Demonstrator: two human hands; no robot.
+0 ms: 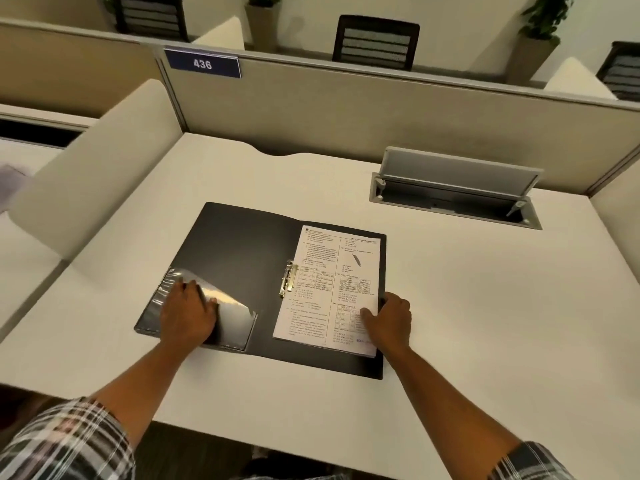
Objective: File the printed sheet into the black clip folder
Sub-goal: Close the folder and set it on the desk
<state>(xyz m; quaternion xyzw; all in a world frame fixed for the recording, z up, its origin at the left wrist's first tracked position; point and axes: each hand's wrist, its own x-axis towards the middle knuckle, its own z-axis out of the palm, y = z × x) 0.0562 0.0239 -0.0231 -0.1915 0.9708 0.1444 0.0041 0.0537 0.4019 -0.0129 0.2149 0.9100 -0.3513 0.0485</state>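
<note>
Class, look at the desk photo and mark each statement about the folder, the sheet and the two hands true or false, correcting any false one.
1. The black clip folder lies closed. False: it lies open on the desk.
2. The printed sheet lies on the folder's right half. True.
3. The left hand rests on the clear pocket inside the left cover. True.
4. The right hand holds the sheet in the air. False: it rests at the sheet's lower right edge, sheet lying flat.
5. The metal clip sits beside the sheet's left edge. True.
</note>
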